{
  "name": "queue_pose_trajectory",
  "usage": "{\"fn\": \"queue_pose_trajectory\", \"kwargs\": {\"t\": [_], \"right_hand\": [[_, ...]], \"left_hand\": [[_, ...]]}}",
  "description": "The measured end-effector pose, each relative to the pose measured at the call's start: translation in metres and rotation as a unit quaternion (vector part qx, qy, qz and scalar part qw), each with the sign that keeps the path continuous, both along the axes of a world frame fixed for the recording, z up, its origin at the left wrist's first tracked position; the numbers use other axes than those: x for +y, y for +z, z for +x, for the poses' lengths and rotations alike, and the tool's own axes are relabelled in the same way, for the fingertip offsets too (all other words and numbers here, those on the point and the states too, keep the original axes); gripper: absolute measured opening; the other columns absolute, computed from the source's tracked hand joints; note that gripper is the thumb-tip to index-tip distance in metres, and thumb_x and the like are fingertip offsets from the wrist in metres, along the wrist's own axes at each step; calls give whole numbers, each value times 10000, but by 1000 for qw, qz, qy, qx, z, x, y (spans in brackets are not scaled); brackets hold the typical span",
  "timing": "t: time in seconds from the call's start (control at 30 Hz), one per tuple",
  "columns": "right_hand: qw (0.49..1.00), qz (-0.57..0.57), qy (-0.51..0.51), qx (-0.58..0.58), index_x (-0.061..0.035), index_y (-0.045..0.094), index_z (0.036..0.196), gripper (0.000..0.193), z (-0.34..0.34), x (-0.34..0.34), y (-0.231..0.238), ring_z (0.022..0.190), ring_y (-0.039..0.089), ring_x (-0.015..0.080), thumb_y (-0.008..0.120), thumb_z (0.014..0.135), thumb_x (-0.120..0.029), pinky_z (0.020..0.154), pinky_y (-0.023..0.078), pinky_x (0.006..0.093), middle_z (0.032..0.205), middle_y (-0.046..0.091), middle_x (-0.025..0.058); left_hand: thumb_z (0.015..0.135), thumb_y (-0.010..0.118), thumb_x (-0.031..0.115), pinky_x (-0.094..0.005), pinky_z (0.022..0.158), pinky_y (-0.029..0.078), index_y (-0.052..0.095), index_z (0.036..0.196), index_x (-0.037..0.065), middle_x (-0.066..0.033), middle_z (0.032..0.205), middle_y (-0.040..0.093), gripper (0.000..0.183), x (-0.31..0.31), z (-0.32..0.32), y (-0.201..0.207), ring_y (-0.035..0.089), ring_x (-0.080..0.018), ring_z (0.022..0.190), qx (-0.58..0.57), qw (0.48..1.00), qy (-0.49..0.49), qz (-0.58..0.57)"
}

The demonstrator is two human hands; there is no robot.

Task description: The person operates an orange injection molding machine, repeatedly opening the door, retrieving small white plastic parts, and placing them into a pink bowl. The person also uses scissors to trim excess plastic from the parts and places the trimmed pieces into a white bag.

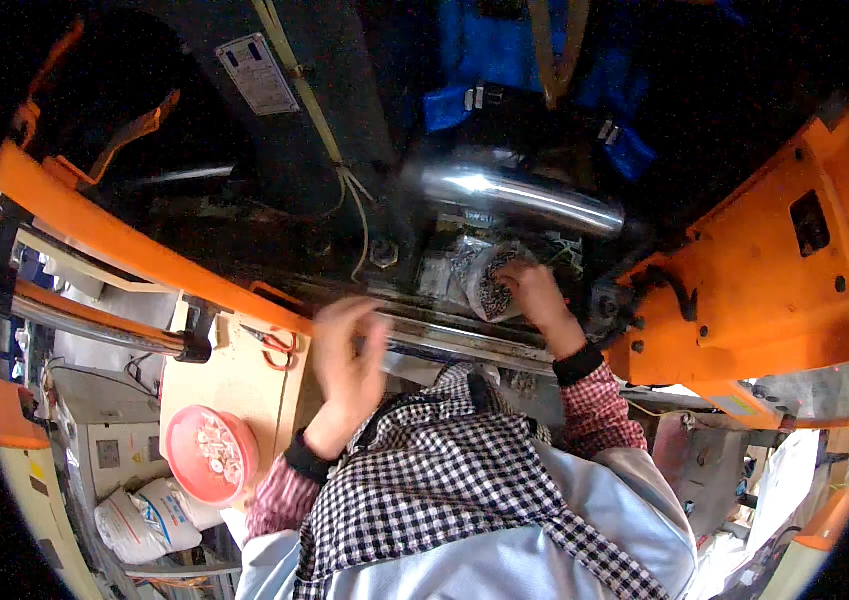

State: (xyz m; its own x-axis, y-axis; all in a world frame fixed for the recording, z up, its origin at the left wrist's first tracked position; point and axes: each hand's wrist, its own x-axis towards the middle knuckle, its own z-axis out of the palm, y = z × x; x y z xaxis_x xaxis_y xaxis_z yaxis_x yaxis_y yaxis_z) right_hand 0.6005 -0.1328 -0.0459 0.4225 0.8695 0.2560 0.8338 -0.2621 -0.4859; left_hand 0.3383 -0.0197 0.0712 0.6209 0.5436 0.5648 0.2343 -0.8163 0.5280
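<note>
Well left of the left grip (350, 365), on the desk (235, 385): a pink bowl (181, 440), already part-filled with pale pieces (217, 452). Nearer: red-handled scissors (271, 341), untouched. Then the left grip itself, blurred, released, apparently empty. Further right, under the right grip (520, 278): a clear bag (472, 283), still heaped with small metal parts (495, 295), seemingly much left. Fingers dipped in; cannot tell whether grasping any.

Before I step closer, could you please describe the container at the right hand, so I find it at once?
Start from the big shiny metal cylinder. Just below it in the picture, the right hand is at the mouth of a clear plastic container. It holds small dark pieces, whereas the pink bowl at lower left holds pale ones.
</note>
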Motion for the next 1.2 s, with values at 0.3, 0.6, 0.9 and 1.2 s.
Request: {"fn": "queue_pose_trajectory", "kwargs": {"t": [0.3, 0.6, 0.9, 1.2], "right_hand": [[989, 111, 64, 72, -17, 636, 872, 152, -29, 9, 60, 778, 605, 299, 589, 728, 0, 684, 481, 345, 853, 625, 138], [986, 112, 57, 107, -24, 627, 921, 200, -32, 15, 59, 797, 609, 304, 564, 736, 16, 698, 481, 340, 874, 624, 154], [991, 89, -29, 97, -16, 622, 927, 209, -28, 11, 54, 806, 611, 295, 562, 731, 25, 700, 483, 341, 890, 624, 154], [996, 27, -1, -87, -51, 612, 928, 216, -15, 12, 6, 790, 584, 320, 563, 721, -13, 685, 483, 374, 886, 614, 126]], "left_hand": [[939, 342, 314, -380, 842, 439, 437, 1047, -68, -169, 968, 523, 408, 8, 127, -91, 523, -261, 887, -123, 500, -167, -841], [946, 322, 234, -427, 885, 420, 432, 1041, -61, -170, 1009, 500, 329, 13, 130, -90, 494, -270, 950, -181, 496, -151, -836], [899, 323, 26, -488, 987, 350, 419, 1056, -99, -213, 1107, 485, 222, 12, 121, -61, 459, -342, 1079, -200, 465, -145, -850], [905, 291, 24, -414, 982, 392, 396, 1070, -176, -251, 1131, 431, 279, 23, 106, -58, 463, -374, 1078, -191, 486, -197, -830]]}}
